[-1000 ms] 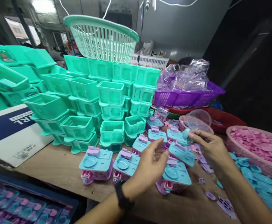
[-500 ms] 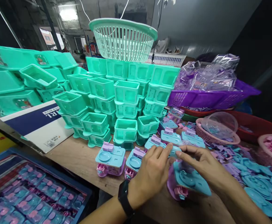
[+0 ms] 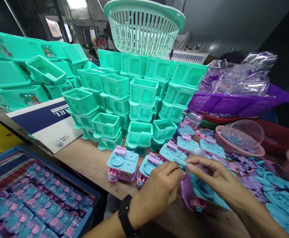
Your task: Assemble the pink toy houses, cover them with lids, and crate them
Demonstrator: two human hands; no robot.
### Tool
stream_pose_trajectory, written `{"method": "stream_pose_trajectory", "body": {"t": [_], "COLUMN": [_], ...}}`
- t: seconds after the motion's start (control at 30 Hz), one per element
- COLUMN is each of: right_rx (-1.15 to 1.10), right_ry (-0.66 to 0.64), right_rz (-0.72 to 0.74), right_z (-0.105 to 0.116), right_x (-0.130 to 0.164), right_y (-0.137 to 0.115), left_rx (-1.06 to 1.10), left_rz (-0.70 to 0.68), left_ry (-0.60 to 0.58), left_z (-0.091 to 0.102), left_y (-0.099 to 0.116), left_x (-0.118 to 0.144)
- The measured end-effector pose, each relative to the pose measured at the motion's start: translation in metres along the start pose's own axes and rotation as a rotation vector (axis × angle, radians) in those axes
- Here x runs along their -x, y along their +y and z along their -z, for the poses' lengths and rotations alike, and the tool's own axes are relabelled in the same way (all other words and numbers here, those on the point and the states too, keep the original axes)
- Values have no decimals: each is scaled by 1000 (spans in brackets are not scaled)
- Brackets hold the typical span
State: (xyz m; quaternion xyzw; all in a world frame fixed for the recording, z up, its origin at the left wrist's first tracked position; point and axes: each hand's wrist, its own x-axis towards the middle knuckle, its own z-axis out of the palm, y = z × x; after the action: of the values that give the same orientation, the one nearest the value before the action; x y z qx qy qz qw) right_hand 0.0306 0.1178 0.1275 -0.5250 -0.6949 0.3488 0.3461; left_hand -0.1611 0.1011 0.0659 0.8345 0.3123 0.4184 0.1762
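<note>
**Both hands pinching one small blue part over a toy unit at the bench edge**

Far left, below the bench: dark blue crate (image 3: 0, 162) packed with rows of finished blue-and-pink toy pieces. Above it, a white-and-navy cardboard box (image 3: 45, 124) lies flat on the wooden bench (image 3: 90, 162).

Behind the box: big stack of teal plastic tubs (image 3: 114, 99), open side up, several layers. A teal slotted plastic basket (image 3: 144, 26) sits on top of the stack.

Front of the stack: row of assembled toy units with light blue tops and pink bases (image 3: 123, 164), standing on the bench.

Left hand (image 3: 159, 191), black watch on the wrist, thumb and fingers closed together on a small light blue plastic part (image 3: 181, 162). Right hand (image 3: 213, 180) meets it from the other side, thumb and forefinger also pinched on the same part. The part is held in the air between both hands, just above a purple-and-blue toy unit (image 3: 198, 195) that lies tilted on the bench under the right hand. How far the part is seated in anything: cannot tell, fingers cover it.

Right of the hands: loose lilac and blue plastic pieces (image 3: 265, 188) scattered on the bench. Behind them, a pink woven basket (image 3: 233, 150) with a clear plastic bowl (image 3: 245, 132) in it. Further back, a purple slotted tray (image 3: 233, 102) heaped with clear plastic blister packs (image 3: 238, 76).
</note>
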Motion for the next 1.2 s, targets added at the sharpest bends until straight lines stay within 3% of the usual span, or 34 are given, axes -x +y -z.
{"method": "stream_pose_trajectory", "body": {"t": [0.1,0.17,0.27,0.37,0.53,0.67,0.87,1.1,1.2], "right_rx": [60,46,47,264,704,846,867,804,841], "right_ry": [-13,-33,12,91,80,80,94,48,-13], "right_rz": [122,128,131,297,519,605,622,468,471], "right_z": [-1,-3,-6,-12,-26,-33,-37,-30,-25], "right_x": [-1,-3,-10,-22,-39,-46,-51,-47,-50], "right_y": [-4,-4,5,23,54,70,77,75,71], "left_rx": [84,83,-22,-153,-181,-116,-106,-75,-69], "left_rz": [44,45,25,9,104,113,78,81,81], "left_ry": [21,-7,-89,-111,99,257,363,396,418], "left_z": [-2,-2,0,8,28,41,46,49,50], "left_y": [-3,-3,-1,1,-5,-16,-22,-24,-26], "left_x": [1,3,7,12,13,11,13,23,26]}}
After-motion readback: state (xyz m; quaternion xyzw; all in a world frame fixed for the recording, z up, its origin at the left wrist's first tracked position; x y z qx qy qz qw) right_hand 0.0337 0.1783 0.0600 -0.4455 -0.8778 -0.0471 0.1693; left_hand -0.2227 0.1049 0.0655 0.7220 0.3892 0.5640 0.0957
